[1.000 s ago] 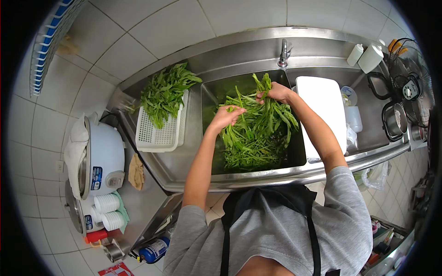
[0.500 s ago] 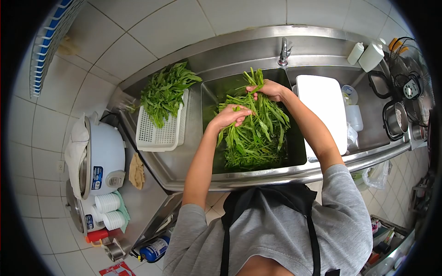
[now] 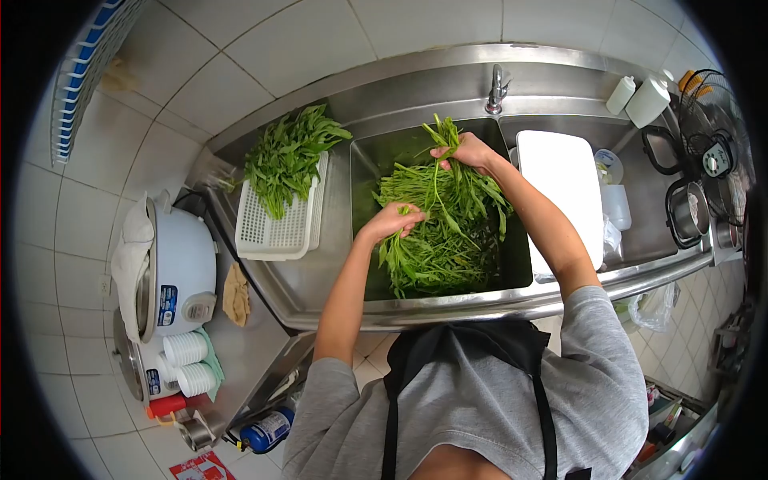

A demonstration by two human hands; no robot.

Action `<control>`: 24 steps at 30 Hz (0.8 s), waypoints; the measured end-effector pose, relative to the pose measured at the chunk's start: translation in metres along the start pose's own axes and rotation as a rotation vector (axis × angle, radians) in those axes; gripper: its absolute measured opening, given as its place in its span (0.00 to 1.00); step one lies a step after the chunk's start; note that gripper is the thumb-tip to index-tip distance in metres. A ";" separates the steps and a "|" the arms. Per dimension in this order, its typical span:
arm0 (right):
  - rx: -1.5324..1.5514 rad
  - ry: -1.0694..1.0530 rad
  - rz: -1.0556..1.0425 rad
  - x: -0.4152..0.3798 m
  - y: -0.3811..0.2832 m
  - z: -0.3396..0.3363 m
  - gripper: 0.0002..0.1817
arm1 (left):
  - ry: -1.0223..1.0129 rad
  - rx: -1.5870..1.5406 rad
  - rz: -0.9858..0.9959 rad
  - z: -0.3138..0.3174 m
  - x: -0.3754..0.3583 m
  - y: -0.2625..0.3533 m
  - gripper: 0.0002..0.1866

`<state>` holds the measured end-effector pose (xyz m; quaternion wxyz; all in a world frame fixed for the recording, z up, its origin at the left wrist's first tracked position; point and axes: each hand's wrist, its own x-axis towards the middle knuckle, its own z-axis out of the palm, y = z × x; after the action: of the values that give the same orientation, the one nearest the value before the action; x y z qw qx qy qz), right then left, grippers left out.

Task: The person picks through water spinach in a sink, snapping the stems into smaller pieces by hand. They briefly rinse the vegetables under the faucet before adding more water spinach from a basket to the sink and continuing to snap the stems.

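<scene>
Clasps a bunch of leafy greens (image 3: 478,189) near the stem ends in the closed right hand (image 3: 464,154), over the metal sink (image 3: 370,164); pinches a few green stems (image 3: 403,210) in the closed left hand (image 3: 398,222), above the pile of loose greens (image 3: 440,268) in the basin. Has a white perforated basket (image 3: 268,232) on the bench (image 3: 339,196) to the left, with more greens (image 3: 290,156) heaped in its far end.

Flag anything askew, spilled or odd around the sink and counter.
No obvious spill or damage. Slightly untidy: the leafy greens in the white basket are heaped toward its far end and overhang the rim, and a tan cloth lies crumpled on the counter beside the large cooker.
</scene>
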<state>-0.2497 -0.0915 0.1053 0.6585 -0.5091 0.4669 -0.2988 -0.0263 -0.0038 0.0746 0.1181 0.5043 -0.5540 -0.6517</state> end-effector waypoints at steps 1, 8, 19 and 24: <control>-0.020 0.019 0.006 -0.001 -0.002 0.001 0.11 | 0.027 0.043 -0.032 -0.002 -0.001 -0.005 0.13; -0.111 0.100 -0.051 0.010 0.006 0.004 0.10 | 0.793 0.469 0.270 -0.021 0.008 -0.017 0.16; -0.088 0.177 -0.043 0.004 0.008 0.022 0.09 | 0.536 0.346 0.223 0.004 0.035 0.038 0.15; 0.028 0.105 -0.008 0.003 0.016 0.021 0.07 | 0.601 0.143 0.272 0.001 0.041 0.034 0.12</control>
<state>-0.2304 -0.0806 0.0904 0.6388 -0.4854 0.4945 -0.3342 -0.0599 -0.0446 0.0812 0.3263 0.6025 -0.6009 -0.4117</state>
